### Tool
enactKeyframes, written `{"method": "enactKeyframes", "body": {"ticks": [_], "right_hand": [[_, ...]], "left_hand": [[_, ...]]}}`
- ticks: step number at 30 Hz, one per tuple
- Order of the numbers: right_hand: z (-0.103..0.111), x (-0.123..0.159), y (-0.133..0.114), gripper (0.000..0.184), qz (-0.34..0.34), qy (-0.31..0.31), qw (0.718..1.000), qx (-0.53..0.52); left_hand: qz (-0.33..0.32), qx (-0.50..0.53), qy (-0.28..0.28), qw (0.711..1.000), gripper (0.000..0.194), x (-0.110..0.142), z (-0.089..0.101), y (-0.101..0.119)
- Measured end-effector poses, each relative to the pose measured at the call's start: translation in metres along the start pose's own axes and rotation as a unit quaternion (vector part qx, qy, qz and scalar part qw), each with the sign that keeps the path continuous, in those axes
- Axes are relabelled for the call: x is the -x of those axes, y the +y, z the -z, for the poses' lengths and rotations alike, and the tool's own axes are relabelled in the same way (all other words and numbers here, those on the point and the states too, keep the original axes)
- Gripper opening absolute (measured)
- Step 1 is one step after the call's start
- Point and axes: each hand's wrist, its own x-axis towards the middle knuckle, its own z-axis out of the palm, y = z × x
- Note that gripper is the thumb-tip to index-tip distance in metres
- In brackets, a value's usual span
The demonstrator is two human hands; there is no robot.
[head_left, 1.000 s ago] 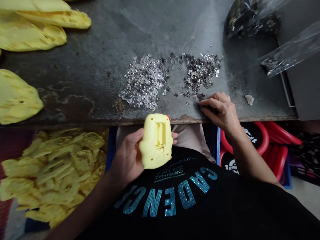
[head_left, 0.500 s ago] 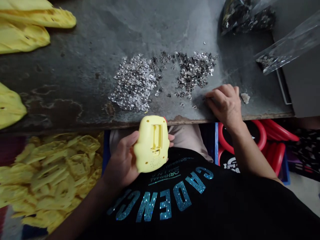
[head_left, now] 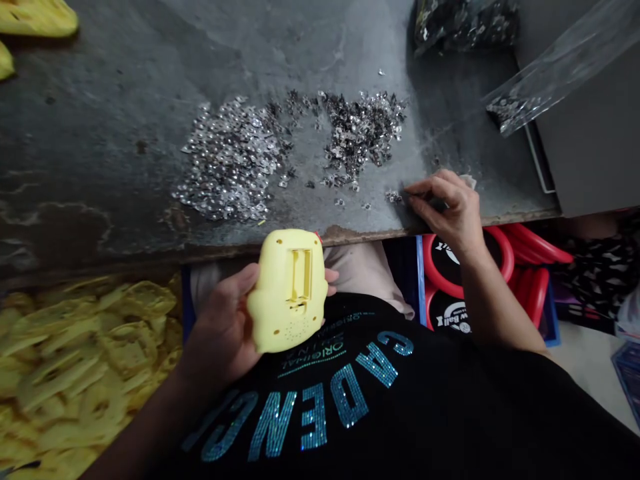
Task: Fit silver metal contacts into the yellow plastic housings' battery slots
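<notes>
My left hand [head_left: 233, 323] is wrapped round a yellow plastic toy casing [head_left: 285, 320], held in front of my shirt just below the table edge. Its back faces up, showing an open battery compartment [head_left: 300, 275] with no batteries, screw holes and a patch of small speaker holes. Over the table near the front edge, my right hand [head_left: 447, 207] has thumb and forefinger drawn together in a pinch. Right beside those fingertips lie a few small metal contact plates [head_left: 393, 197]; whether one is between the fingers I cannot make out.
Two heaps of metal plates, a left heap [head_left: 230, 160] and a right heap [head_left: 363, 130], lie on the grey table [head_left: 150, 40]. Clear bags [head_left: 470, 27] of plates stand at the back right. Yellow casings [head_left: 75, 373] fill the lower left; red-rimmed discs [head_left: 505, 260] sit below right.
The view has shifted, so the table's contents appear further left. Relative to the table, my right hand has moved right, uncovering a few plates by its fingertips. My left hand still holds the casing.
</notes>
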Motion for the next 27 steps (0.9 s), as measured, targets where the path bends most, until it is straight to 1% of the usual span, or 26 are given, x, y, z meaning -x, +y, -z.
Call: {"method": "enactKeyframes", "body": {"ticks": [5, 7, 11, 14, 16, 18, 20, 22, 25, 27], "right_hand": [[-0.009, -0.012, 0.003, 0.01, 0.008, -0.044, 0.999, 0.014], [-0.01, -0.011, 0.001, 0.008, 0.012, -0.045, 0.999, 0.013], [-0.006, -0.004, 0.0, 0.013, 0.013, -0.044, 0.999, 0.03], [-0.003, 0.002, 0.004, 0.014, 0.016, -0.053, 0.998, 0.044], [-0.001, 0.005, 0.005, 0.013, 0.019, -0.054, 0.998, 0.032], [0.001, 0.007, 0.002, 0.01, 0.016, -0.049, 0.999, 0.011], [0.003, 0.007, -0.01, 0.009, 0.021, -0.041, 0.999, -0.017], [0.005, 0.007, -0.03, 0.007, 0.042, -0.037, 0.997, -0.052], [0.005, 0.003, -0.064, 0.004, 0.099, -0.052, 0.987, -0.118], [0.001, 0.0, -0.084, 0.005, 0.143, -0.064, 0.974, -0.165]], "left_hand": [[0.011, 0.001, 0.027, 1.0, 0.083, 0.002, -0.003, -0.001], [0.013, -0.001, 0.03, 0.999, 0.085, 0.002, -0.006, -0.001], [0.014, 0.007, 0.032, 0.999, 0.089, 0.0, -0.009, 0.0], [0.025, 0.014, 0.021, 0.999, 0.088, -0.001, -0.01, 0.002], [0.024, 0.018, 0.003, 1.0, 0.086, -0.002, -0.012, 0.002], [0.006, 0.022, -0.012, 1.0, 0.084, -0.001, -0.017, 0.001], [-0.01, 0.028, -0.017, 0.999, 0.081, -0.001, -0.024, -0.002], [-0.013, 0.037, -0.023, 0.999, 0.081, -0.002, -0.033, -0.005], [-0.009, 0.054, -0.064, 0.996, 0.084, -0.005, -0.042, -0.012], [-0.028, 0.066, -0.093, 0.993, 0.085, -0.007, -0.043, -0.016]]}}
